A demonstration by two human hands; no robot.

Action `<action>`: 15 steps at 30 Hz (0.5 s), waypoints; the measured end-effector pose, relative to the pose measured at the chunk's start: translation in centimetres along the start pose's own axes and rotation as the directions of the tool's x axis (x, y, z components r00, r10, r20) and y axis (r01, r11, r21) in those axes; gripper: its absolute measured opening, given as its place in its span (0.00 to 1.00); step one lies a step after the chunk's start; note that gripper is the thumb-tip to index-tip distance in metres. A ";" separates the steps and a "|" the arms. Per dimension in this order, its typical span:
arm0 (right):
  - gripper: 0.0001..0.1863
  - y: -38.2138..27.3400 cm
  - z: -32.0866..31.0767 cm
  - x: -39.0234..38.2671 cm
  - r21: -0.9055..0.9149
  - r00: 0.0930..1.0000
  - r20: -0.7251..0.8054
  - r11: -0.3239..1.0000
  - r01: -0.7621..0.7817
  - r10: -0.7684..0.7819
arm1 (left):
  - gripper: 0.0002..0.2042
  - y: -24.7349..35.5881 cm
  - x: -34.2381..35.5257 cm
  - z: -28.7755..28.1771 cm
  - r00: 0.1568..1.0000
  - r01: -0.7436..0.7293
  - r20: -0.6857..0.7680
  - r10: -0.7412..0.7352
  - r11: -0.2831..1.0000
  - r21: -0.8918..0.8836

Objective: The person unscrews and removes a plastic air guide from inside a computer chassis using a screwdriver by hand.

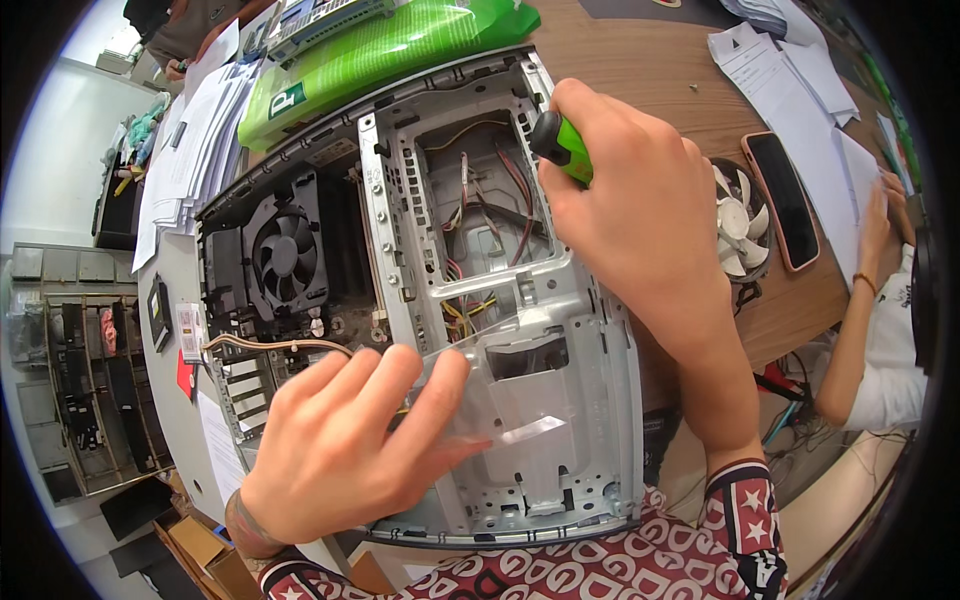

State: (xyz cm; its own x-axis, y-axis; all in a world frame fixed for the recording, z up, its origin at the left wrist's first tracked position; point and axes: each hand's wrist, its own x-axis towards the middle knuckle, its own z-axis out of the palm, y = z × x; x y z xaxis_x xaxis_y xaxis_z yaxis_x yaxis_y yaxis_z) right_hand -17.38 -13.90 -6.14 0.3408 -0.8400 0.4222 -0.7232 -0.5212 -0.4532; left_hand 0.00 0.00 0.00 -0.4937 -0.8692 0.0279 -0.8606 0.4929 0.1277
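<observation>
An opened desktop computer case (600,430) lies on its side in front of me, its metal frame and wiring exposed. My right hand (640,200) is closed around a screwdriver (572,158) with a green and black handle, at the case's right edge. The screwdriver's tip is hidden behind the hand. Over the lower middle of the frame is my left hand (340,445), thumb and index finger apart and holding nothing visible. A black fan (285,255) sits inside the case at the left, and loose coloured cables (515,205) show through the rectangular opening.
A loose fan with pale blades (738,220) and a phone (785,200) lie right of the case. Behind it is a green plastic package (400,65). Papers (195,150) pile up at the left, with more sheets (780,90) far right. Another person's arm (860,290) rests at right.
</observation>
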 end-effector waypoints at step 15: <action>0.13 0.1 -0.2 -0.2 0.009 0.999 0.020 1.000 -0.030 0.030 | 0.21 0.6 0.4 0.3 0.995 0.013 0.104 -0.004 0.996 -0.084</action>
State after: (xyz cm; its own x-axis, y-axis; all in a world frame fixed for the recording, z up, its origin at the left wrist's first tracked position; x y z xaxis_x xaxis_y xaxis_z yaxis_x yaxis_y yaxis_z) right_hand -17.66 -13.80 -6.12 0.3311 -0.8580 0.3927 -0.7278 -0.4971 -0.4723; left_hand -0.73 -0.02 -0.19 -0.5006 -0.8623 -0.0761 -0.8534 0.4768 0.2109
